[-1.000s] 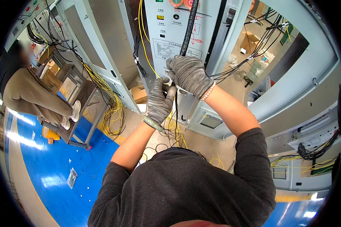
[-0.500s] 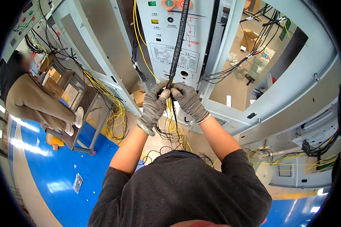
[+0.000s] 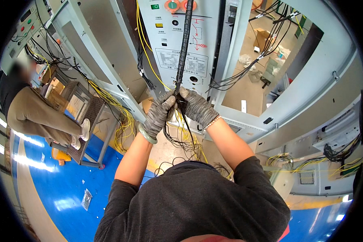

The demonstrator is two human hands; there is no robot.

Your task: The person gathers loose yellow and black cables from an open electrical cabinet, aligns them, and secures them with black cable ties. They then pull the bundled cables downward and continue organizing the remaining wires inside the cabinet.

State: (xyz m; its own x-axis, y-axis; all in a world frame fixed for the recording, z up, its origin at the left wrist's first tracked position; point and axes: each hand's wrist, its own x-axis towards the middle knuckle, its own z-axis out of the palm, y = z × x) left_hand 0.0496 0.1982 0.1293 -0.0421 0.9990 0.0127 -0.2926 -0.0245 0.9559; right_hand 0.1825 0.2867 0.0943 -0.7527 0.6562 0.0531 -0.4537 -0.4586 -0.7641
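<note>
Knit-gloved fingers (image 3: 169,103) around ribbed black cable (image 3: 183,50)

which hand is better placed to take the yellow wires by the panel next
Probably the left hand: the yellow wires come down on its side of the black cable bundle, while the right hand is across the bundle.

- Bundle (image 3: 184,44) blocks the panel's (image 3: 207,32) middle.
- Yellow wires (image 3: 138,20) obstruct the panel's left edge.
- Free room: bundle to panel's right edge.
- Black wires (image 3: 255,61) cross the frame's (image 3: 330,52) opening; room below them.
</note>
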